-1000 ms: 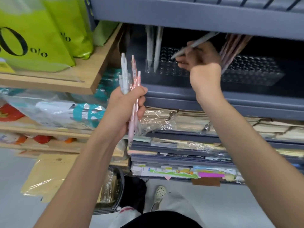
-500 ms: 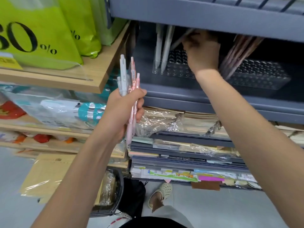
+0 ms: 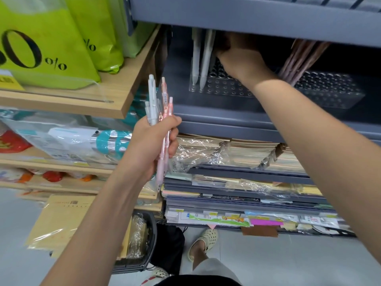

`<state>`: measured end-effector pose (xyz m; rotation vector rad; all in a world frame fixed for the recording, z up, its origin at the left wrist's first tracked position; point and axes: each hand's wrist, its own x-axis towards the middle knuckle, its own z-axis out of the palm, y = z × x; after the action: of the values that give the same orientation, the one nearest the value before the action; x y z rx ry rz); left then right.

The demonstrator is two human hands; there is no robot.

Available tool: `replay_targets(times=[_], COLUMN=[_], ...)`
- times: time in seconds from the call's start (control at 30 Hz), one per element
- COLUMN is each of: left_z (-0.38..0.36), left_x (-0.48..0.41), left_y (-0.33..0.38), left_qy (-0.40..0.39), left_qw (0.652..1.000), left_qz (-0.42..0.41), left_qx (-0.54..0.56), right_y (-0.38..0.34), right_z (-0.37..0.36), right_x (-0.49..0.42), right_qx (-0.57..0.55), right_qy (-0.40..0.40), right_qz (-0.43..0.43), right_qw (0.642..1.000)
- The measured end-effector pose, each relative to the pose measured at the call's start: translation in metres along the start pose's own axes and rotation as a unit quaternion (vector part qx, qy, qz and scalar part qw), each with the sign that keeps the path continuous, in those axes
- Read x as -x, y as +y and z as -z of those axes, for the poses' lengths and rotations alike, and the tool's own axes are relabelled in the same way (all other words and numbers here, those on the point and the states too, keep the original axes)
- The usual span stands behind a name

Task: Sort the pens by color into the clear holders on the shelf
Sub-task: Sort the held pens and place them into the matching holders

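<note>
A grey metal shelf carries two clear plastic pen holders dotted with round holes. The left holder has two white pens standing upright at its left end. The right holder has a bundle of pinkish-brown pens leaning in it. Lower grey shelves hold flat stacks of plastic-wrapped paper goods. To the left, a light wooden shelf bears lime-green plastic bags with black print. A black basket sits on the pale grey floor.
</note>
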<state>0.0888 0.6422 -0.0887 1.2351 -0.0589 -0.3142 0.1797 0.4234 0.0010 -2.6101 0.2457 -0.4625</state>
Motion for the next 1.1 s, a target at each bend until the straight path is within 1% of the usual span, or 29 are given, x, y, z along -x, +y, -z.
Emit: replay_targets(times=[0.1, 0.17, 0.2, 0.27, 0.33, 0.37, 0.43, 0.47, 0.57, 0.67, 0.73, 0.87, 0.97, 1.03, 1.1], left_z=[-0.001, -0.001, -0.001, 0.001, 0.002, 0.003, 0.004, 0.004, 0.004, 0.005, 0.007, 0.012, 0.014, 0.015, 0.015], left_x=[0.002, 0.004, 0.005, 0.006, 0.006, 0.006, 0.006, 0.006, 0.007, 0.008, 0.008, 0.010, 0.012, 0.013, 0.014], left_y=[0.000, -0.001, -0.001, -0.001, -0.001, -0.001, -0.001, -0.001, -0.001, 0.000, 0.001, 0.003, 0.004, 0.005, 0.006], left_qy=[-0.002, 0.000, 0.002, 0.006, 0.008, 0.007, 0.004, 0.003, 0.006, 0.006, 0.003, 0.011, 0.017, 0.018, 0.017], left_qw=[1.000, 1.000, 1.000, 1.000, 1.000, 1.000, 1.000, 1.000, 1.000, 1.000, 1.000, 1.000, 1.000, 1.000, 1.000], left_qz=[0.001, 0.002, 0.003, 0.005, 0.006, 0.005, 0.006, 0.006, 0.006, 0.005, 0.004, 0.006, 0.007, 0.006, 0.006], left_qx=[-0.003, -0.005, -0.003, 0.002, 0.004, 0.002, -0.001, -0.001, 0.000, -0.001, -0.005, 0.002, 0.008, 0.010, 0.008], right_y=[-0.001, 0.001, 0.003, 0.005, 0.005, 0.003, -0.004, -0.008, -0.017, -0.022, -0.025, -0.040, -0.051, -0.058, -0.064], right_z=[-0.001, 0.000, 0.000, -0.002, -0.005, -0.007, -0.013, -0.016, -0.024, -0.032, -0.034, -0.027, -0.024, -0.022, -0.020], right_x=[-0.002, 0.001, 0.003, 0.012, 0.026, 0.032, 0.043, 0.049, 0.061, 0.072, 0.071, 0.060, 0.049, 0.044, 0.041], right_qx=[0.010, -0.007, -0.022, -0.061, -0.128, -0.175, -0.249, -0.266, -0.294, -0.240, -0.188, -0.078, 0.031, 0.067, 0.078], right_qy=[-0.013, -0.018, -0.007, 0.067, 0.150, 0.168, 0.162, 0.166, 0.221, 0.217, 0.218, 0.173, 0.164, 0.161, 0.150], right_qz=[-0.012, -0.009, -0.010, -0.005, 0.000, 0.002, 0.009, 0.014, 0.036, 0.077, 0.084, 0.054, 0.036, 0.021, 0.007], right_qw=[1.000, 1.000, 1.000, 0.996, 0.980, 0.970, 0.955, 0.949, 0.929, 0.943, 0.954, 0.980, 0.985, 0.985, 0.986])
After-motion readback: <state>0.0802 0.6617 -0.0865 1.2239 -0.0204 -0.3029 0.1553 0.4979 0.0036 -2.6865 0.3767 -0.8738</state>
